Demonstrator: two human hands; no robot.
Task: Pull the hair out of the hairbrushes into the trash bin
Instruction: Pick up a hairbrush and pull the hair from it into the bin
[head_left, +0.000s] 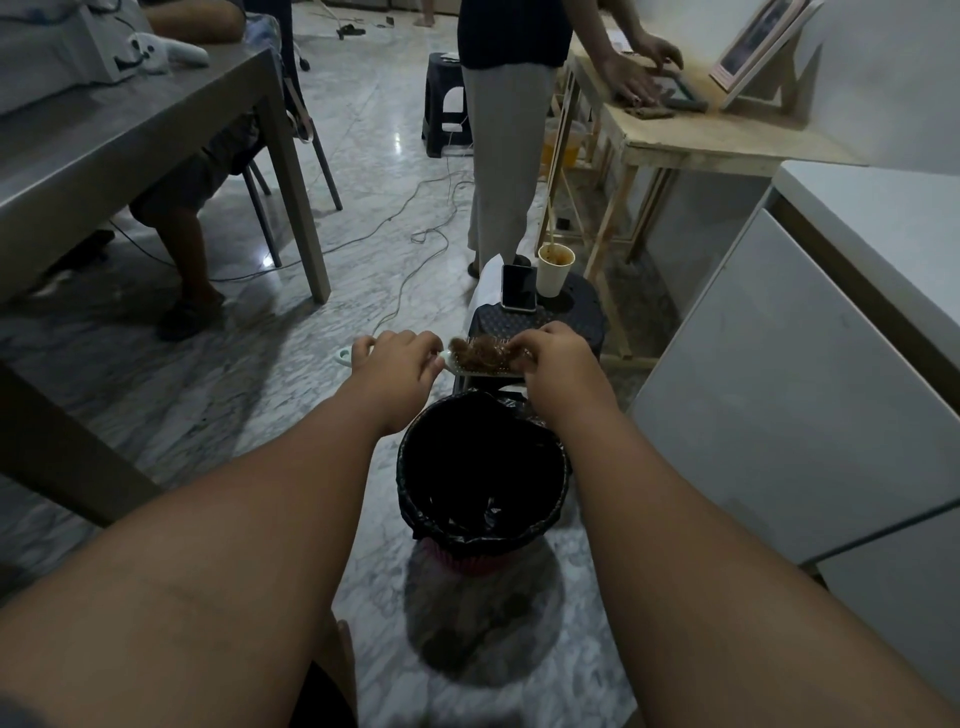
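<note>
L hand (397, 358) curls round the brush (483, 371) handle, holding it bristles-up approx. over the bin's (405, 483) far rim, while R hand (550, 353) fingertips pinch the hair (480, 351), so pulled clumps prob. drop straight in.

No readable text or labels.

Black stool (574, 325) ahead: phone (518, 287) lying flat on it, paper cup (555, 273) just beside. Grey table (130, 135) left, seated person's legs (182, 208) under it. Standing person (504, 156) at wooden bench (691, 137). Cables (395, 218) on marble floor (363, 130). White cabinet (805, 364) right.
</note>
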